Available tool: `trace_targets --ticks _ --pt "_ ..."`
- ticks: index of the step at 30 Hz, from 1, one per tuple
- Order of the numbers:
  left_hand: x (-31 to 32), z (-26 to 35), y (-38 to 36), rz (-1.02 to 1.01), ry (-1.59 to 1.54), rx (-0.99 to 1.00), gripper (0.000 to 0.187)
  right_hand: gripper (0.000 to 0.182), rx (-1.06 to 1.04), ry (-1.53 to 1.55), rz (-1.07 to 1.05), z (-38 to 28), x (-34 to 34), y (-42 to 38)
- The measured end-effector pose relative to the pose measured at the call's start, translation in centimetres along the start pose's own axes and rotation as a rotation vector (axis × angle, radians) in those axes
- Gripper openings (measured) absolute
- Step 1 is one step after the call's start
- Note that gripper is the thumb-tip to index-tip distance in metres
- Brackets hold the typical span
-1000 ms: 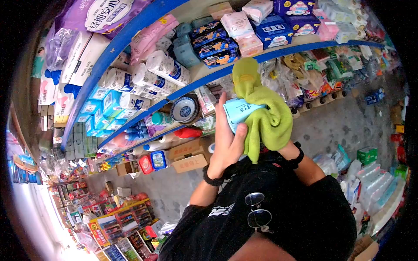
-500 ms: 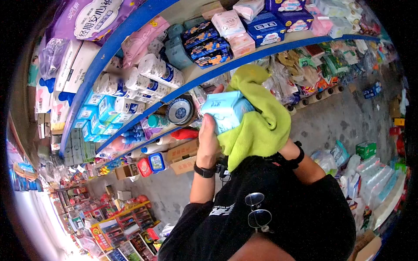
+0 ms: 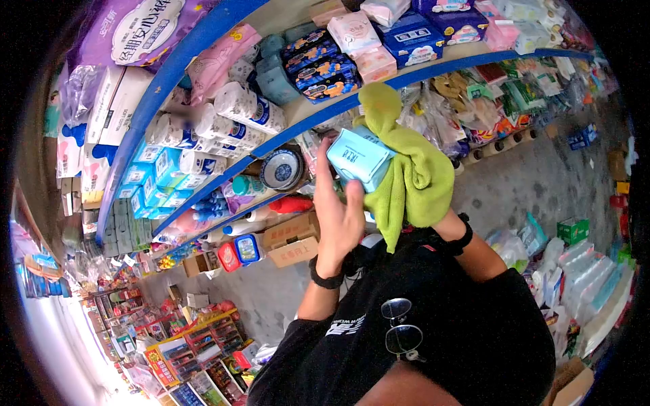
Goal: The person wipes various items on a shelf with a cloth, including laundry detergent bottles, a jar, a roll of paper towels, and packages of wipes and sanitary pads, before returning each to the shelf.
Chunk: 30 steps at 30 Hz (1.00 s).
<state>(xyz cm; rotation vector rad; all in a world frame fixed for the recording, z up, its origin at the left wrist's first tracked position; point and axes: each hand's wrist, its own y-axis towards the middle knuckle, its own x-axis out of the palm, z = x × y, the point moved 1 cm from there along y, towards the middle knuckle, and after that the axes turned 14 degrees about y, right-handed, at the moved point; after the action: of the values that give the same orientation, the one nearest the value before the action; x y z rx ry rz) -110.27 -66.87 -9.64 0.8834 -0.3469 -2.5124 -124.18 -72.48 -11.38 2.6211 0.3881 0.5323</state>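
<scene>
A light blue soft pack (image 3: 359, 159) with printed writing is held up in front of the shelf, tilted. A lime-green cloth (image 3: 423, 186) drapes round its right side and hangs below it. My left hand (image 3: 337, 216) is open at the pack's left edge, fingers stretched upward and thumb apart near its lower corner. Under the cloth is my right hand (image 3: 443, 227), gripping the cloth against the pack; its fingers are hidden. Dark bands circle both wrists.
Blue-edged shelves (image 3: 325, 108) curve across the top with sanitary packs, white paper rolls (image 3: 247, 108) and blue packs (image 3: 162, 169). A patterned bowl (image 3: 281, 169) and cardboard box (image 3: 291, 240) are at left. Wrapped goods (image 3: 575, 281) stand on the right on grey floor.
My left hand has let go of the pack and straightened its fingers, dropping slightly. The pack has turned, showing its printed face more, and the cloth has shifted with it.
</scene>
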Motion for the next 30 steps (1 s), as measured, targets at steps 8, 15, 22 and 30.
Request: trace_targets --ticks 8,15,22,30 --pt "-1.2 1.3 0.0 -0.172 -0.600 -0.262 0.080 0.042 -0.177 -0.139 -0.331 -0.5 -0.2 0.8" --pt "-2.1 -2.1 -0.3 0.133 -0.991 -0.379 0.078 0.040 -0.136 -0.061 -0.301 0.2 0.1 -0.2" --pt "0.4 -3.1 -2.4 0.241 -0.394 -0.174 0.096 0.071 0.170 0.172 -0.175 -2.6 1.9 2.1" --pt "-2.9 -0.1 -0.6 0.068 -0.473 -0.421 0.054 0.051 -0.132 -0.374 -0.467 1.3 1.0 0.2"
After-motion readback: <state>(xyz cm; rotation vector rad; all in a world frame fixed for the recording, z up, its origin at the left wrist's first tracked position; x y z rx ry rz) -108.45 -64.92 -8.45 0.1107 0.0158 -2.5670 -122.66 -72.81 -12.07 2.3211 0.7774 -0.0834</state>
